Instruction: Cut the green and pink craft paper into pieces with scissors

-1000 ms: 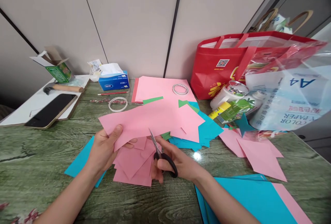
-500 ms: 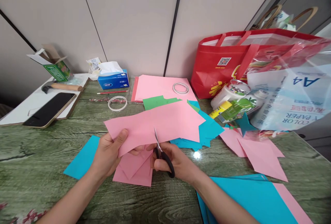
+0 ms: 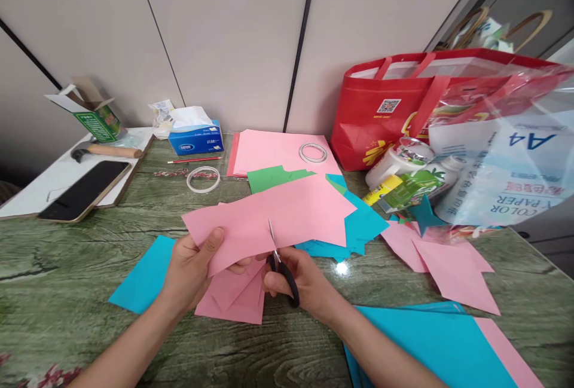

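My left hand (image 3: pixel 192 262) pinches the left end of a long pink paper sheet (image 3: pixel 251 220), thumb on top and fingers underneath. The sheet's right end is cut into pointed angles. My right hand (image 3: pixel 296 277) is closed round the black handles of a pair of scissors (image 3: pixel 283 274). One blade lies over the sheet near its lower edge, the other is hidden beneath. Under the hands lie pink paper pieces (image 3: pixel 235 304). A blue paper piece (image 3: pixel 143 274) rests by my left wrist, and cut blue sheets (image 3: pixel 368 220) lie beyond the scissors.
A blue tissue box (image 3: pixel 196 138), white tape rolls (image 3: pixel 204 179) and pink paper stack (image 3: pixel 269 149) stand at the back. Phone (image 3: pixel 85 189) and hammer (image 3: pixel 112 150) lie left. A red bag (image 3: pixel 368 95), glue stick (image 3: pixel 382 189) and blue sheets (image 3: pixel 426 340) are on the right.
The scissors' handles have drawn slightly closer together, and the right hand has shifted a little left. My left hand and the pink sheet have barely moved.
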`<act>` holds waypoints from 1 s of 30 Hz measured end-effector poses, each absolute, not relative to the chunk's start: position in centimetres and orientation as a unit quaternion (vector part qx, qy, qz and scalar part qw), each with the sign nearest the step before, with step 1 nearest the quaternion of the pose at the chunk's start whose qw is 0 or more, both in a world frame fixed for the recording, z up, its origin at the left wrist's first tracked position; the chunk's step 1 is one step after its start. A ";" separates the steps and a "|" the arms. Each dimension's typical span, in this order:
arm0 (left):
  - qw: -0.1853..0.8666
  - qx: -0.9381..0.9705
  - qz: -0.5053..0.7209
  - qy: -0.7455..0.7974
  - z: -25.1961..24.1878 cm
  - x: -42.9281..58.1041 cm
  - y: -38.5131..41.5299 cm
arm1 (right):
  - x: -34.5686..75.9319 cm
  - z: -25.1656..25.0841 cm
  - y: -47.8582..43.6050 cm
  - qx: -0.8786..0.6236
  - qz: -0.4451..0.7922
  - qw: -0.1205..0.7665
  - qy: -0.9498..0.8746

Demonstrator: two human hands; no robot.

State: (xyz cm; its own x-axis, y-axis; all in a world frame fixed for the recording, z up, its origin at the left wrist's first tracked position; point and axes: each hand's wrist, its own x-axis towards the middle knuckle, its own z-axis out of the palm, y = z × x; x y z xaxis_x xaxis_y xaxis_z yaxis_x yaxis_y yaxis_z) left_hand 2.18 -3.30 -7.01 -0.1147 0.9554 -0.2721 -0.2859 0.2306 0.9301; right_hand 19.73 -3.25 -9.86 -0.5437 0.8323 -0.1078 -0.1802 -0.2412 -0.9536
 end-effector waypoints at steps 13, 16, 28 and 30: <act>0.596 0.311 0.533 0.514 -6.9 2.2 -3.3 | 19.5 -10.4 -3.3 -0.320 0.711 0.370 -0.505; 0.597 0.309 0.534 0.513 -6.8 2.3 -3.3 | 19.5 -10.4 -3.4 -0.321 0.713 0.372 -0.501; 0.605 0.299 0.541 0.502 -7.0 2.2 -3.3 | 19.4 -11.0 -3.4 -0.321 0.717 0.370 -0.496; 0.605 0.298 0.540 0.503 -7.0 2.2 -3.4 | 19.5 -11.0 -3.3 -0.327 0.715 0.367 -0.497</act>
State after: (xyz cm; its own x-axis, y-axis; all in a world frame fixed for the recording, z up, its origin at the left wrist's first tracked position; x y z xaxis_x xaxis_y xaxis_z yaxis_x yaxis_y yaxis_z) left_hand 2.17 -3.42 -6.96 -0.0900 0.9540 -0.2861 -0.3534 0.2380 0.9047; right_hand 19.49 -3.33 -11.01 -0.5174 0.8496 -0.1023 -0.1993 -0.2360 -0.9511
